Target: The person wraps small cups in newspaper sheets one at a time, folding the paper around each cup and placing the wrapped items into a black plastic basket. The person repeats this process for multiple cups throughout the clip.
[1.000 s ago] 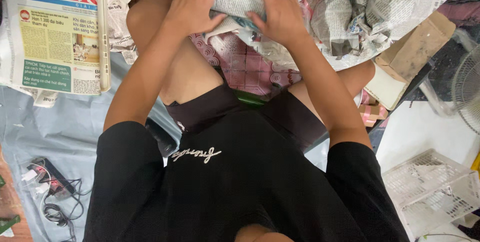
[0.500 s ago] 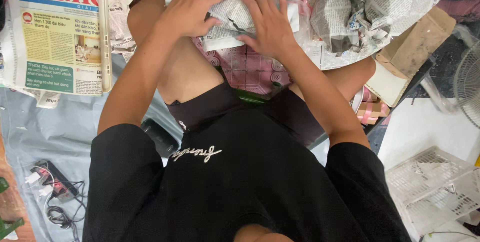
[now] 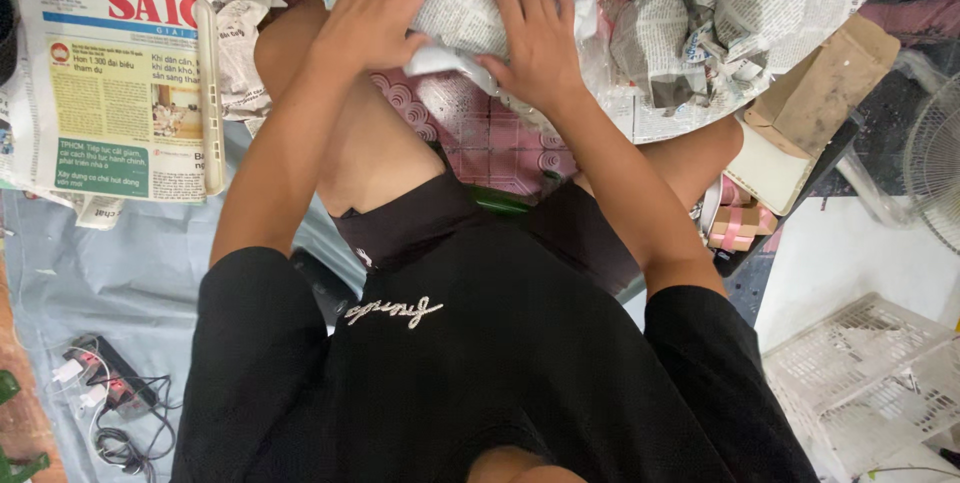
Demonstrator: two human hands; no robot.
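Note:
I look down over a black shirt and bare knees. Both hands press on a bundle wrapped in newspaper at the top of the view, above a pink patterned mat. My left hand clasps the bundle's left side, fingers curled over it. My right hand covers its right side, palm down. A white part of something pokes out under the paper between the hands; what is wrapped stays hidden.
A folded newspaper lies at the left. Several crumpled newspaper-wrapped lumps sit at the upper right beside a cardboard piece. A white plastic basket, a fan and a power strip with cables lie around.
Both hands have shifted on the newspaper bundle, drawing closer together and folding the paper tighter around it. The view moved slightly.

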